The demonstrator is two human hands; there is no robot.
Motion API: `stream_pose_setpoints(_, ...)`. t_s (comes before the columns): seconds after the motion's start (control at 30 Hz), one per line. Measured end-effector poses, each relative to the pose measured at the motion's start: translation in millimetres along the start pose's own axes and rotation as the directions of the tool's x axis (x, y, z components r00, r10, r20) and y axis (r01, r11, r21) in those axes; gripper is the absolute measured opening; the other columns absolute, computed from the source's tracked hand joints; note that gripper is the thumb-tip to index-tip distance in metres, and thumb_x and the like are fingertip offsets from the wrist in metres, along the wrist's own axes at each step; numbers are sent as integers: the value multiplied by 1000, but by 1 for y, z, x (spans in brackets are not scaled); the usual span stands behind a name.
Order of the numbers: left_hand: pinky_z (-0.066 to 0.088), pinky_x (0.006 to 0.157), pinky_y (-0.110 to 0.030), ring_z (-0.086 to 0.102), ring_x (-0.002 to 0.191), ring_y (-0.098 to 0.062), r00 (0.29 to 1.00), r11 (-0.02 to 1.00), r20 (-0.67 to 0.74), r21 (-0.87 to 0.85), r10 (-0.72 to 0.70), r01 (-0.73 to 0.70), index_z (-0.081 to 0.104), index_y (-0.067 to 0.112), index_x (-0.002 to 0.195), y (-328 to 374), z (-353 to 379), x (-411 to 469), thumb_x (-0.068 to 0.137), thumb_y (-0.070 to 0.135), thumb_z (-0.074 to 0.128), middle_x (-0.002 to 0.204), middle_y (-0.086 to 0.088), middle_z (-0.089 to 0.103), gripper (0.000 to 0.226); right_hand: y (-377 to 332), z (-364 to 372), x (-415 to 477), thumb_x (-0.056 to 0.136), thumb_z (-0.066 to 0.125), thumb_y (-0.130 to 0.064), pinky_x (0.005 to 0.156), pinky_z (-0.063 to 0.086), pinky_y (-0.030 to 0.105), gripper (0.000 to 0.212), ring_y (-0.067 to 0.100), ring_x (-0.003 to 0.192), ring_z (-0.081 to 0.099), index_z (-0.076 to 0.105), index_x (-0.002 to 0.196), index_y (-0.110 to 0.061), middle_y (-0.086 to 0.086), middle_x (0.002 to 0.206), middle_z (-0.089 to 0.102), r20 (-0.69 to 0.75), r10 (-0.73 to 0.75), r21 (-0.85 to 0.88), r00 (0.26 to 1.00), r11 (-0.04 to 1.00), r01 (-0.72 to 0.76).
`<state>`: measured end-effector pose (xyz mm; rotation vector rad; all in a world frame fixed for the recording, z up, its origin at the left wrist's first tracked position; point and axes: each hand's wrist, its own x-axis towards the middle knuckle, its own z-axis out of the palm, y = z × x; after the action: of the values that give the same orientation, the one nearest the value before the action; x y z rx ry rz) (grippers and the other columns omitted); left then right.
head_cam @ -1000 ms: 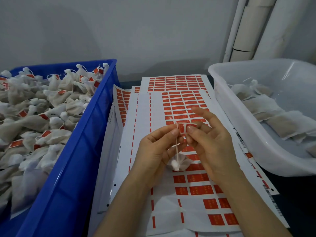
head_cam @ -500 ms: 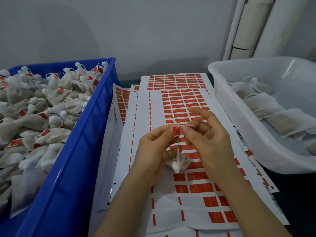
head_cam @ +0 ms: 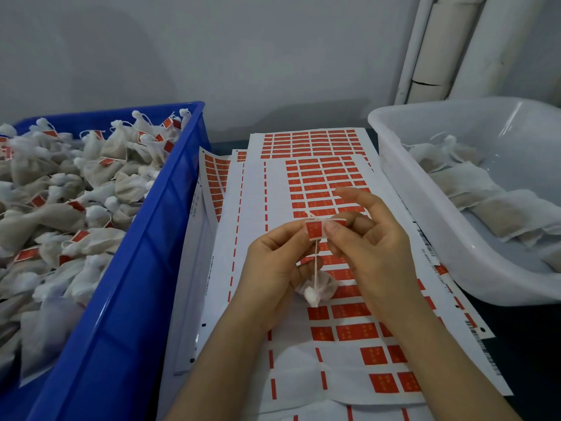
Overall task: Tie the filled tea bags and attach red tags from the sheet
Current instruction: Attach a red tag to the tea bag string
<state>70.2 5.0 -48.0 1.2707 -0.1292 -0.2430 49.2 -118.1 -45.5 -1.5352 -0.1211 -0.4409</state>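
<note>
A small white tea bag hangs on its string below my two hands, just above the sticker sheet. At the top of the string is a red tag. My left hand pinches the tag's left half between thumb and forefinger. The thumb and forefinger of my right hand pinch its right half, which folds over the string. My right hand's other fingers are spread out.
A blue crate on the left holds several tied, tagged tea bags. On the right a white tub holds several filled bags without tags. More sheets of red tags lie behind, against a grey wall.
The red tag has come up onto the top of the string and now faces me between both hands' fingertips. The hands and the hanging bag have stayed in place.
</note>
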Motion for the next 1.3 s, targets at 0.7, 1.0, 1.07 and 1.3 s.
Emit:
stream_pose_setpoints(0.7, 56, 75, -29, 69, 96, -19, 998, 1000, 51, 5, 23, -23, 73, 21, 97, -2, 0, 0, 81, 31, 57, 101, -2, 73, 24, 3, 0, 1, 76, 66, -28, 65, 48, 8, 31, -4, 87, 65, 55, 104, -36, -27, 88, 67, 3, 13, -46, 1000, 999, -13)
stream_pose_setpoints(1.0, 57, 77, -27, 68, 92, -11, 983, 950, 72, 252, 172, -184, 69, 32, 95, -6, 5, -1, 75, 45, 65, 96, 10, 72, 24, 9, -2, 2, 82, 66, -19, 62, 50, 10, 31, 1, 84, 66, 57, 107, -36, -11, 86, 69, -45, -10, -92, 999, 996, 6)
stream_pose_setpoints(1.07, 56, 71, -23, 69, 84, -8, 977, 940, 11, 273, 211, -206, 69, 32, 86, -8, 3, 1, 72, 43, 60, 86, 12, 72, 21, 9, -1, 2, 86, 60, -23, 60, 48, 7, 23, -1, 81, 65, 57, 103, -38, -14, 84, 68, -38, -17, -126, 999, 992, 12)
stream_pose_setpoints(1.3, 50, 60, -13, 64, 67, -3, 982, 915, 52, 358, 179, -186, 68, 33, 75, -8, 3, 0, 81, 37, 58, 67, 15, 66, 12, 5, -7, 8, 82, 37, -58, 66, 50, 9, 38, -5, 91, 60, 62, 106, -42, -27, 99, 64, -47, 146, -153, 988, 977, -151)
